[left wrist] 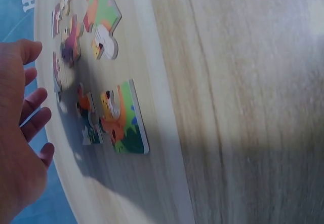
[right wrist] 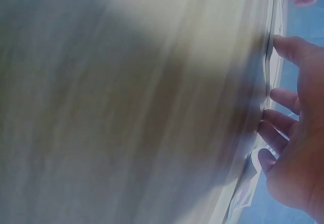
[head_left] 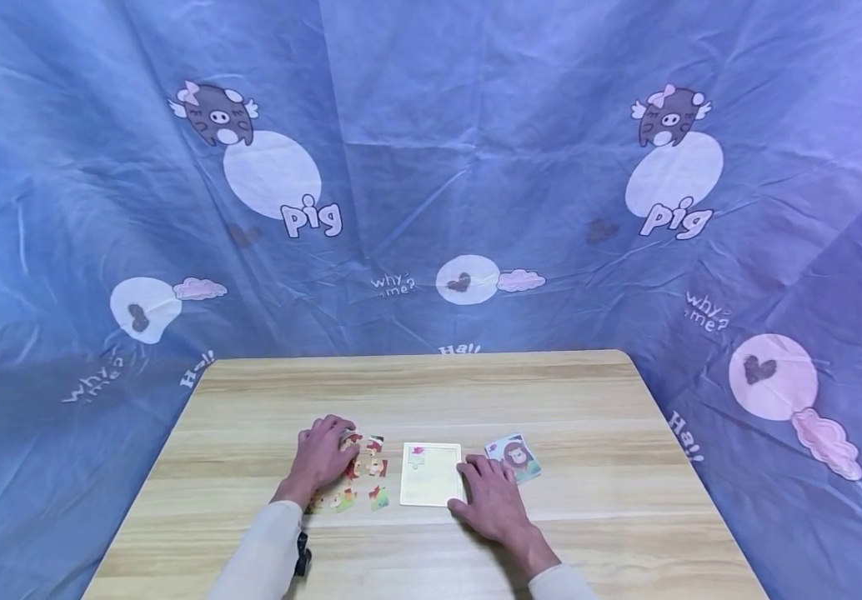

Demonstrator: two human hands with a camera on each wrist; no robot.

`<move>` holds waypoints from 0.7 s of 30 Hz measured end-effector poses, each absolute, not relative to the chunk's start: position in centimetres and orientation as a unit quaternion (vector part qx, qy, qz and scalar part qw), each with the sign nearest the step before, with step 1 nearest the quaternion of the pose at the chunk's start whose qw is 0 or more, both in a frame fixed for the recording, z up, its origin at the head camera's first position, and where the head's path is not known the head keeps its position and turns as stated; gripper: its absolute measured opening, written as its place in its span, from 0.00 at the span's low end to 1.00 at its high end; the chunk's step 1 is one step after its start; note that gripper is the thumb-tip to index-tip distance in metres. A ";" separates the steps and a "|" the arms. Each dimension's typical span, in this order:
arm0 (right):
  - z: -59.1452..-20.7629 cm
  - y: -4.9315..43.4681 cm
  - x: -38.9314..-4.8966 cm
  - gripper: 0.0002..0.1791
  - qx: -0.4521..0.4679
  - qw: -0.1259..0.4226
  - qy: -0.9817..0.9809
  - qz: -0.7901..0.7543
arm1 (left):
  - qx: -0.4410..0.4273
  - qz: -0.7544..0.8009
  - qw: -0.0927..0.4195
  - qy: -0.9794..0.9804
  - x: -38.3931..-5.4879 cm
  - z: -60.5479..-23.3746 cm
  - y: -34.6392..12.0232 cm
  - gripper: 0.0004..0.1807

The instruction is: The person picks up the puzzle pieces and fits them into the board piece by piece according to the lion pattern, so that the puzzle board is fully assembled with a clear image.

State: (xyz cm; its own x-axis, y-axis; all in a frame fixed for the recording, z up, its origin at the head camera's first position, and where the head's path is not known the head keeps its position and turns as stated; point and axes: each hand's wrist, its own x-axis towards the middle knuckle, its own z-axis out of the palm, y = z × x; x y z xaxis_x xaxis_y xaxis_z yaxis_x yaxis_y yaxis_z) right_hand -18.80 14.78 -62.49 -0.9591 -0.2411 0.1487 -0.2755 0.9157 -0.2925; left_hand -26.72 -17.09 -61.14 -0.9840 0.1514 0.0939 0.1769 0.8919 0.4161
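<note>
My left hand (head_left: 320, 454) is over the left group of jigsaw pieces (head_left: 377, 467), fingers loosely bent, hiding some of them. In the left wrist view its fingers (left wrist: 36, 115) hold nothing, and a corner piece (left wrist: 132, 120) lies on the table close by. A white puzzle tray (head_left: 431, 490) lies flat between the hands, with a piece with a pink shape (head_left: 417, 457) at its upper left. My right hand (head_left: 493, 500) rests at the tray's right edge, thumb and fingertips right at the rim. Just beyond those fingers is a lion picture card (head_left: 518, 457).
Several more colourful pieces (head_left: 344, 500) lie loose left of the tray. All of it is on a light wood table (head_left: 416, 387). A blue cloth (head_left: 416, 192) with pig prints hangs behind and along both sides.
</note>
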 end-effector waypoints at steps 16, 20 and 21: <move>-62.3 15.0 -18.9 0.34 0.129 0.037 -0.979 0.157 | -0.072 -0.197 -0.018 -0.978 -27.5 -61.4 -17.5 0.21; -62.3 15.0 -18.8 0.34 0.129 0.035 -0.978 0.160 | -0.080 -0.188 -0.021 -0.979 -27.6 -61.5 -17.6 0.20; -62.3 15.0 -18.8 0.34 0.130 0.036 -0.978 0.160 | -0.082 -0.186 -0.021 -0.979 -27.6 -61.6 -17.6 0.19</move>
